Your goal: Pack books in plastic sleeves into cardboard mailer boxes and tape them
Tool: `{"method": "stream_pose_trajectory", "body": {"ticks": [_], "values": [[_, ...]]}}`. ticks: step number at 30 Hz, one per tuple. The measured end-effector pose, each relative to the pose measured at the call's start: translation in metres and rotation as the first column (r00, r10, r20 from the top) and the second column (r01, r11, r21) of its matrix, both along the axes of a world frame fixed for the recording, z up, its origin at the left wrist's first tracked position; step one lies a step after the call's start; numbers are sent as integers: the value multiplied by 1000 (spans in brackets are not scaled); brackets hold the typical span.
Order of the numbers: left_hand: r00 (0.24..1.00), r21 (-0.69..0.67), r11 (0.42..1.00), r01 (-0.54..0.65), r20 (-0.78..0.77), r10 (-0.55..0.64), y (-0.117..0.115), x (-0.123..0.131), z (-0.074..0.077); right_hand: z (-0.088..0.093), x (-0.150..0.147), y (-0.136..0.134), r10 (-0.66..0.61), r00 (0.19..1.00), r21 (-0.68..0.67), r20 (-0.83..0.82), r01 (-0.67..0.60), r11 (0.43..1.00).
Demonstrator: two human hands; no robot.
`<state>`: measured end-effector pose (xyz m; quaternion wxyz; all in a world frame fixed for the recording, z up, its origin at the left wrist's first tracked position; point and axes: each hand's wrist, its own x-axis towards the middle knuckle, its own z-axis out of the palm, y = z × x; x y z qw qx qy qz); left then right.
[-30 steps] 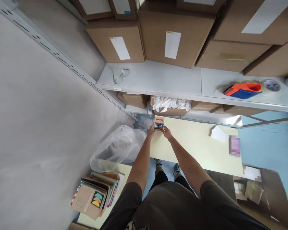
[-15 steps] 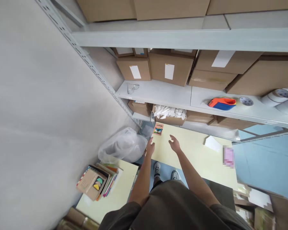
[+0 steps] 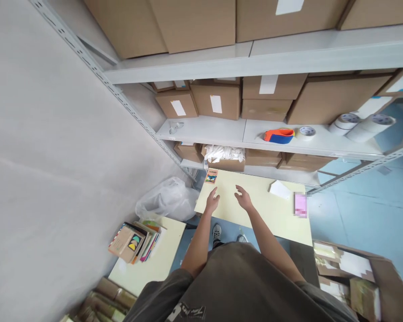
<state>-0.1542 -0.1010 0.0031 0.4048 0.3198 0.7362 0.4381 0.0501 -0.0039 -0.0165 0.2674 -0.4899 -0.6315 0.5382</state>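
Observation:
My left hand (image 3: pixel 212 201) hovers over the left part of the pale yellow table (image 3: pixel 255 219), fingers apart and holding nothing. Just beyond it, at the table's far left corner, lies a small book with a colourful picture cover (image 3: pixel 211 176). To the right, my right hand (image 3: pixel 243 198) is held above the tabletop, also open, its palm turned towards the left hand. Between the two hands only bare table shows. A white angular piece (image 3: pixel 280 189) lies farther right, near a blurred pink item (image 3: pixel 300 205) at the right end.
Behind the table stands a shelf rack (image 3: pixel 201 129) with cardboard boxes, an orange and blue tape dispenser (image 3: pixel 279 136) and tape rolls (image 3: pixel 305 133). At left are a plastic bag (image 3: pixel 168 199) and a side table (image 3: pixel 166 250) bearing a stack of books (image 3: pixel 130 243). A carton (image 3: pixel 386 281) stands lower right.
The view has swung to the right, so the rack and table sit farther left. My left hand has shifted from the table's left edge to over its top. Both hands stay open.

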Motion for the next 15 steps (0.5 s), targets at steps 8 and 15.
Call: {"method": "stream_pose_trajectory", "body": {"ticks": [8,15], "values": [[994,43,993,110,-4,-110,25,29,10,12,46,9,-98,995,52,9,97,994],[966,165,952,257,-25,-257,80,38,34,46,83,42,-235,971,166,37,226,960]]}}
